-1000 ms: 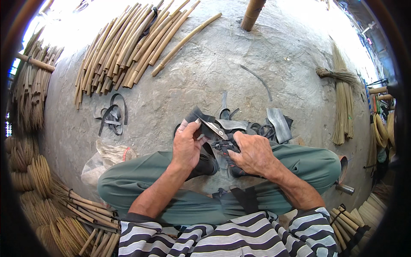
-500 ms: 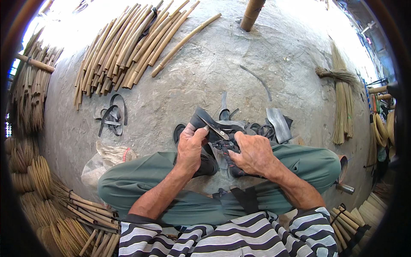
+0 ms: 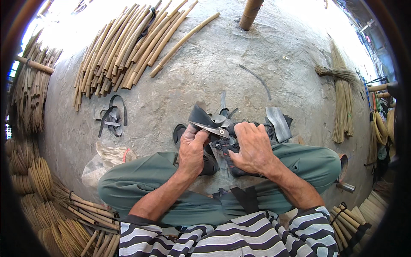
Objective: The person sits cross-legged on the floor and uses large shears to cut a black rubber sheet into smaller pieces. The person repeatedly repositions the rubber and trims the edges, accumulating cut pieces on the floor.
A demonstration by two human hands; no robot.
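Observation:
My left hand (image 3: 192, 149) pinches a piece of black rubber sheet (image 3: 198, 115) between thumb and fingers, above my crossed legs. In my right hand (image 3: 253, 147) is a pair of scissors (image 3: 221, 132), its dark wrapped handles inside my closed fingers. The metal blades point left and lie across the rubber, close to my left thumb. Part of the handles is hidden by my right hand. Beneath and beyond the hands lie dark rubber scraps (image 3: 270, 130) and a flat grey rubber strip (image 3: 278, 124).
A tangle of black rubber strips (image 3: 112, 120) lies left on the concrete floor (image 3: 184, 92). Bamboo poles (image 3: 128, 47) are spread at far left. A tied bundle of thin sticks (image 3: 341, 98) lies right. A whitish sack (image 3: 105, 160) sits beside my left knee.
The scissors have turned flatter, their blades now lying more level across the rubber. The rubber piece has shifted slightly left, and my right hand's fingers have moved on the handles.

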